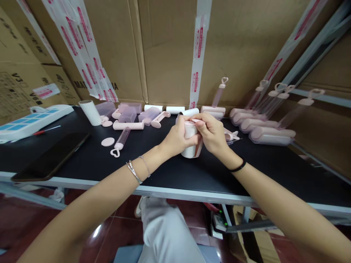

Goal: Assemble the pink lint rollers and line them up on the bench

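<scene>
Cardboard wall point(167, 44) at the back, strips of printed tape down it. Black table point(189, 177) in front. At far left, white case with blue panels point(33, 122); dark phone-like slab point(52, 157) nearer the edge. Left hand point(179, 137) grasping, thumb across the front of a white roll point(188, 148); right hand point(214, 133) on its other side, fingers bent, thumb and index at the top rim; cannot tell whether these pinch a separate piece. Roll about upright, mid-table; whether its base touches the surface, cannot tell. At right, row of pink rollers point(274, 135), each handle ending in a loop. Left of the hands, one pink roller with heart-ended handle point(128, 125), lying flat. White tube point(91, 113) tilted behind the slab. Red-handled screwdriver point(40, 132) between case and slab. Smallest: pale pink disc point(108, 141), flat, just beside that handle.
</scene>
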`<state>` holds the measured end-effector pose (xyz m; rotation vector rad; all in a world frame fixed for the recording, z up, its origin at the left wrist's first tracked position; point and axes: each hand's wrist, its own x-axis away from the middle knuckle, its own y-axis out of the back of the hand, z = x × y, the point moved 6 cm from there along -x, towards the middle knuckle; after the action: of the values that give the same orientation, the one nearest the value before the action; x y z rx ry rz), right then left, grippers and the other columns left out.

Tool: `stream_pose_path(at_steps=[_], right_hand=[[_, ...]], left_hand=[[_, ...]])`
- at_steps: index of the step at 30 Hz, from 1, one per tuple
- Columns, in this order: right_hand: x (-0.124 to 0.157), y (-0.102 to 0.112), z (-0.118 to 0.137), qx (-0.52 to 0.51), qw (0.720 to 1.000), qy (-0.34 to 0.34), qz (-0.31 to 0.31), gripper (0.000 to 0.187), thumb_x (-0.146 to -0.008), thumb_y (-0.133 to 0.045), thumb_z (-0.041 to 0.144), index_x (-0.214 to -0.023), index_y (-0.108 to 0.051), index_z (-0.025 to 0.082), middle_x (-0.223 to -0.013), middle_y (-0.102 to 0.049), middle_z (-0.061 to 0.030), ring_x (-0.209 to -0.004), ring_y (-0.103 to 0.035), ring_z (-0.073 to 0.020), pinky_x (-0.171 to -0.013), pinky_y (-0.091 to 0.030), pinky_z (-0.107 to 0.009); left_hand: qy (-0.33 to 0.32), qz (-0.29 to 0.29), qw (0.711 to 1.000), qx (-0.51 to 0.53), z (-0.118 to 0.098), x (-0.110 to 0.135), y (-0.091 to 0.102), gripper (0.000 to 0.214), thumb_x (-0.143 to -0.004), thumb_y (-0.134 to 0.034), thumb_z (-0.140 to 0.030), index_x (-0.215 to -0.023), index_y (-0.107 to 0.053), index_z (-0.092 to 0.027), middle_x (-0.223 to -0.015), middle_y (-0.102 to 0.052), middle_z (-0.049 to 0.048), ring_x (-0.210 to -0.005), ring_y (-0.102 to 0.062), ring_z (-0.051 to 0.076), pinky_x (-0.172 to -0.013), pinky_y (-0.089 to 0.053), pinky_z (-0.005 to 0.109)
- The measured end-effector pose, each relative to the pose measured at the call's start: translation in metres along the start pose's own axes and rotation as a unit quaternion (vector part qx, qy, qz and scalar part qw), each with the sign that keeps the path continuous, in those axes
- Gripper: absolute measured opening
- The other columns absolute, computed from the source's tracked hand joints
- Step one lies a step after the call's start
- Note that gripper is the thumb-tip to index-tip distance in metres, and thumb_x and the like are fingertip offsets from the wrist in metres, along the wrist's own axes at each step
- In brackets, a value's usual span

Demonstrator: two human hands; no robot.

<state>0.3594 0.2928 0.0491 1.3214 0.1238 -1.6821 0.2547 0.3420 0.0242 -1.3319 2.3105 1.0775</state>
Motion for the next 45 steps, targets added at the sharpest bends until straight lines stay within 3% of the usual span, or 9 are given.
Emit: stream_pose_path(at_steps=[11,20,25,30,33,35,38,41,45], right_hand=[[0.003,-0.003,-0.003,-0.015,0.997,-0.013,0.073,0.040,-0.095,-0.025,0.053,-0.105,-0.047,0.021,-0.101,-0.057,-0.0080,-0.090,-0.055,-0.0204,-0.082,-0.044,-0.036],[0.007,-0.004,-0.002,0.055,0.986,0.042,0.148,0.048,-0.095,-0.018,0.056,-0.118,-0.039,0.019,-0.113,-0.051,-0.0118,-0.099,-0.054,-0.0223,-0.088,-0.044,-0.040],[0.000,0.012,-0.026,0.196,0.963,0.064,0.172,0.065,-0.086,-0.046,0.057,-0.133,-0.035,0.013,-0.127,-0.052,-0.0186,-0.111,-0.055,-0.0294,-0.091,-0.043,-0.043],[-0.001,0.021,-0.046,0.398,0.897,0.029,0.190,0.025,-0.088,-0.048,0.034,-0.104,-0.058,0.018,-0.098,-0.067,-0.0113,-0.087,-0.062,-0.0268,-0.065,-0.042,-0.034],[-0.001,0.024,-0.050,0.448,0.876,0.004,0.178,0.019,-0.088,-0.049,0.034,-0.096,-0.058,0.020,-0.096,-0.068,-0.0104,-0.085,-0.062,-0.0261,-0.055,-0.034,-0.030],[0.000,0.025,-0.056,0.465,0.865,-0.028,0.185,0.021,-0.088,-0.049,0.037,-0.095,-0.057,0.020,-0.089,-0.069,-0.0097,-0.078,-0.062,-0.0258,-0.053,-0.031,-0.030],[0.000,0.026,-0.065,0.468,0.859,-0.075,0.197,0.026,-0.089,-0.046,0.042,-0.096,-0.056,0.019,-0.079,-0.069,-0.0084,-0.069,-0.062,-0.0250,-0.053,-0.029,-0.030],[-0.001,0.026,-0.066,0.464,0.862,-0.080,0.188,0.028,-0.090,-0.044,0.043,-0.096,-0.056,0.019,-0.078,-0.069,-0.0084,-0.068,-0.063,-0.0250,-0.054,-0.030,-0.029],[-0.001,0.026,-0.063,0.458,0.865,-0.079,0.189,0.029,-0.090,-0.044,0.044,-0.097,-0.056,0.019,-0.077,-0.069,-0.0089,-0.070,-0.063,-0.0262,-0.054,-0.030,-0.030]], left_hand=[[-0.050,0.014,0.998,0.021,-0.001,0.004,-0.002,0.084,-0.073,-0.068,-0.033,-0.138,-0.018,-0.018,-0.137,-0.044,0.0198,-0.116,-0.056,0.032,-0.096,-0.045,0.048],[-0.065,0.021,0.996,0.057,0.001,0.004,0.002,0.088,-0.076,-0.068,-0.035,-0.142,-0.011,-0.021,-0.123,-0.053,0.0147,-0.110,-0.059,0.029,-0.098,-0.044,0.050],[-0.015,-0.119,0.991,0.052,0.019,-0.004,0.039,0.088,-0.075,-0.069,-0.046,-0.140,-0.015,-0.022,-0.113,-0.058,0.0111,-0.107,-0.059,0.028,-0.099,-0.042,0.048],[0.034,-0.128,0.991,0.019,0.051,-0.017,0.085,0.059,-0.089,-0.043,-0.056,-0.135,-0.032,-0.020,-0.120,-0.057,0.0124,-0.114,-0.056,0.024,-0.100,-0.041,0.043],[0.076,-0.161,0.968,-0.176,0.072,-0.019,0.114,0.049,-0.090,-0.043,-0.048,-0.129,-0.046,-0.017,-0.137,-0.046,0.0161,-0.132,-0.039,0.029,-0.109,-0.029,0.048],[0.121,-0.108,0.941,-0.296,0.087,-0.021,0.117,0.048,-0.085,-0.052,-0.045,-0.126,-0.051,-0.020,-0.141,-0.043,0.0164,-0.134,-0.034,0.036,-0.109,-0.026,0.054],[0.172,-0.035,0.914,-0.367,0.103,-0.020,0.110,0.032,-0.085,-0.053,-0.041,-0.109,-0.062,-0.021,-0.124,-0.054,0.0161,-0.118,-0.050,0.037,-0.099,-0.036,0.053],[0.213,-0.073,0.896,-0.383,0.106,-0.020,0.113,0.022,-0.082,-0.056,-0.029,-0.099,-0.060,-0.016,-0.111,-0.059,0.0182,-0.109,-0.055,0.035,-0.095,-0.040,0.049],[0.278,-0.155,0.898,-0.305,0.113,-0.017,0.134,0.051,-0.067,-0.069,-0.024,-0.113,-0.050,-0.010,-0.107,-0.061,0.0200,-0.111,-0.055,0.037,-0.095,-0.041,0.048]])
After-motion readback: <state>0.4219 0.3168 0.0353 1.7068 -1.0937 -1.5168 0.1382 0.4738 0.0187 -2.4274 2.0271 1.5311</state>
